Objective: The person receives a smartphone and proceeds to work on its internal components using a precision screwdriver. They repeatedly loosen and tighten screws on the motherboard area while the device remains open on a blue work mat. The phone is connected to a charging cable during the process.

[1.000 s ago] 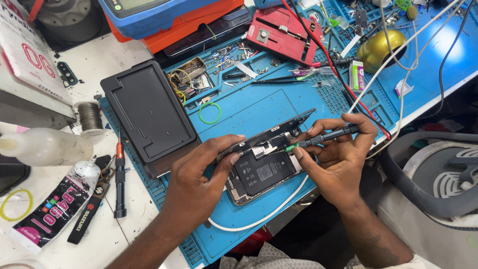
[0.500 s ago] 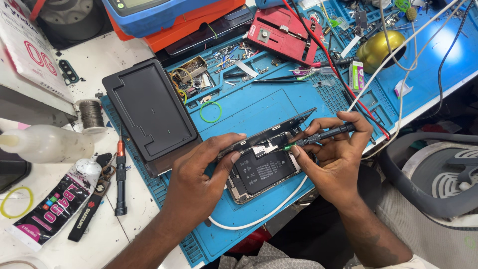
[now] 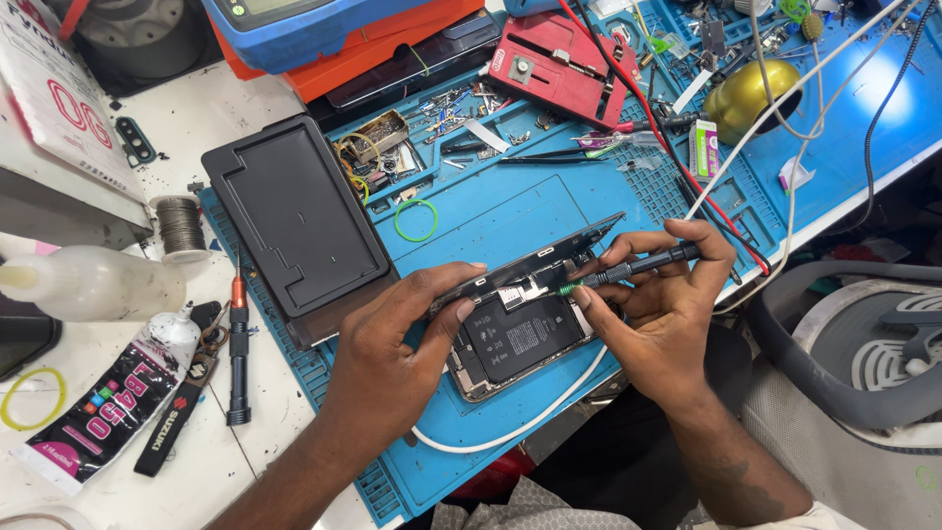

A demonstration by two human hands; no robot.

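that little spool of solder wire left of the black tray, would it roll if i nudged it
Probably not: the solder spool stands on its flat end, so it would likely slide. Knocked onto its side, its round shape could roll toward the squeeze bottle. It is likely heavy for its size.

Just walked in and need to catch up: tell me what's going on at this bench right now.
A person is working on an opened phone lying on a blue work mat. The left hand steadies the phone and props its lifted screen at the edge. The right hand holds a small screwdriver, its green tip at the top of the phone's insides, near the battery. A white cable runs under the phone. A black tray and an orange-handled screwdriver lie to the left.
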